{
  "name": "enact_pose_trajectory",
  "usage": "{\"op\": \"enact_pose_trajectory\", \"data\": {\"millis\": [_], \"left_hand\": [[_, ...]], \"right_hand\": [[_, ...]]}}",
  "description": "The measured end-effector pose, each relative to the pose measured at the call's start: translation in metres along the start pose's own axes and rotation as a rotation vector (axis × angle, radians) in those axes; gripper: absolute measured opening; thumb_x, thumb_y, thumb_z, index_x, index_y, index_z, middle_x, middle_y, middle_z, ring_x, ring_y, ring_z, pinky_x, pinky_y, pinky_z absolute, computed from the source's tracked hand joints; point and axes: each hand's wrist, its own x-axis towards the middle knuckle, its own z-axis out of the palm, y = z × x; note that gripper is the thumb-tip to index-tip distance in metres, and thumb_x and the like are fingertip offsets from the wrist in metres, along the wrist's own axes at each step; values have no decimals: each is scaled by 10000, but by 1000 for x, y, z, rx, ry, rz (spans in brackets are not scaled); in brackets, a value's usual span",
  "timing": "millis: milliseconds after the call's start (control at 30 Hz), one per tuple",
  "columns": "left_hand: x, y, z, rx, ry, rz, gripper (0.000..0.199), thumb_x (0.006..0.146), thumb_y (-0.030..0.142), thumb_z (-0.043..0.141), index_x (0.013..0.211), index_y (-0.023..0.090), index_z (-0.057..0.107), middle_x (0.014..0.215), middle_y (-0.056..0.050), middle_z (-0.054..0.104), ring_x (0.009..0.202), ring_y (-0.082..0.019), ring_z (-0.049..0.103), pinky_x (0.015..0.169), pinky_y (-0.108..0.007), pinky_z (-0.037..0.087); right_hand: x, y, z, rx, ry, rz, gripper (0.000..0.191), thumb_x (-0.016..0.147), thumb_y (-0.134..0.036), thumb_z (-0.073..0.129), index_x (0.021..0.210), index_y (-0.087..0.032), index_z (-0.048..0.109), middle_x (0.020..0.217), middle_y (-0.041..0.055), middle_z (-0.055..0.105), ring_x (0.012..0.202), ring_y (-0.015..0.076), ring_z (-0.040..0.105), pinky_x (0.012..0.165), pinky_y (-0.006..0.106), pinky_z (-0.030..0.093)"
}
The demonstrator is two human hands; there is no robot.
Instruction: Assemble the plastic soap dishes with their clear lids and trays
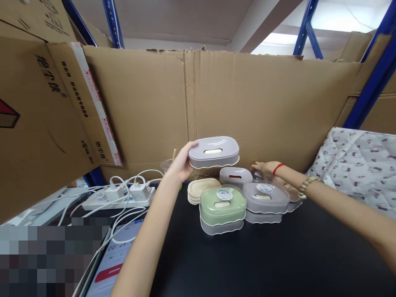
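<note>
Pale lilac-grey plastic box (213, 161), oval with a cream oblong piece set in its top: that's what I've got up in my left hand (182, 165), lifted off the black surface (262, 258) in front of a tall brown cardboard panel (262, 95). Left fingers are closed around its left end, and it's sitting pretty level. My right hand (262, 168), wearing a thin red cord bracelet (279, 168) and a chunky beaded bracelet (306, 187), reaches behind the grouped boxes. Its fingertips are partly hidden, so honestly can't tell if they're gripping anything.

Below the held box there's a stack of cream oval plastic pieces (201, 189), then a slotted grey oval box (227, 175) just to its right. Nearer me, a green oval plastic box (210, 208) with a round sticker rests on a grey layer, beside a stickered grey oval box (253, 198), also stacked. Off left: a white power strip (120, 202) full of cables.
</note>
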Motion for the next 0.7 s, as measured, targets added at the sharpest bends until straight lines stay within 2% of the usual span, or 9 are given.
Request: {"op": "enact_pose_trajectory", "data": {"millis": [100, 167, 233, 333, 467, 533, 633, 700], "left_hand": [[-2, -1, 3, -67, -32, -73, 175, 848, 175, 510, 964, 80, 599, 572, -14, 608, 462, -86, 539, 409, -171, 424], [-2, -2, 4, -80, -35, -89, 205, 882, 177, 484, 1021, 66, 585, 571, -15, 612, 450, -86, 544, 406, -166, 434], [-1, -3, 4, -56, -25, -86, 215, 903, 174, 464, 1050, 63, 574, 579, -17, 619, 444, -89, 552, 405, -169, 444], [3, -6, 3, 26, -12, -85, 211, 919, 198, 449, 1014, 65, 582, 543, -14, 601, 414, -95, 538, 374, -176, 418], [9, -16, 2, 137, -2, -95, 240, 905, 295, 491, 939, 92, 614, 521, -20, 595, 419, -115, 543, 392, -197, 420], [11, -23, 4, 176, -35, -118, 299, 898, 368, 492, 935, 106, 631, 543, -35, 612, 446, -136, 561, 432, -224, 445], [10, -35, 10, 224, -147, -157, 462, 891, 504, 434, 943, 105, 661, 596, -76, 637, 488, -165, 576, 486, -268, 464], [7, -41, 15, 226, -211, -160, 519, 876, 552, 421, 966, 108, 673, 683, -107, 665, 556, -182, 600, 531, -282, 473]], "right_hand": [[10, -5, -9, -67, -140, 24, 322, 746, -324, 549, 1052, -258, 627, 1129, 68, 631, 1039, 213, 586, 886, 401, 467], [21, -10, -20, -123, -257, 40, 339, 633, -274, 637, 972, -264, 648, 1044, 46, 659, 962, 234, 610, 845, 396, 484], [33, -15, -35, -180, -372, 59, 442, 464, -177, 706, 898, -244, 653, 937, 41, 676, 856, 261, 631, 774, 387, 499], [42, -22, -62, -247, -455, 74, 574, 387, -150, 727, 950, -204, 625, 936, 74, 673, 833, 293, 631, 751, 395, 486], [38, -42, -99, -348, -413, 119, 728, 528, -301, 704, 1213, -167, 501, 1098, 138, 632, 960, 330, 604, 820, 429, 450], [34, -59, -114, -356, -351, 85, 767, 579, -360, 679, 1287, -179, 444, 1174, 142, 600, 1008, 340, 586, 837, 445, 441], [32, -93, -125, -262, -249, -135, 801, 609, -438, 673, 1331, -212, 412, 1285, 121, 528, 1099, 340, 535, 885, 453, 424], [32, -115, -124, -221, -219, -271, 832, 597, -458, 692, 1343, -218, 411, 1260, 117, 523, 1069, 332, 542, 865, 450, 436]]}}
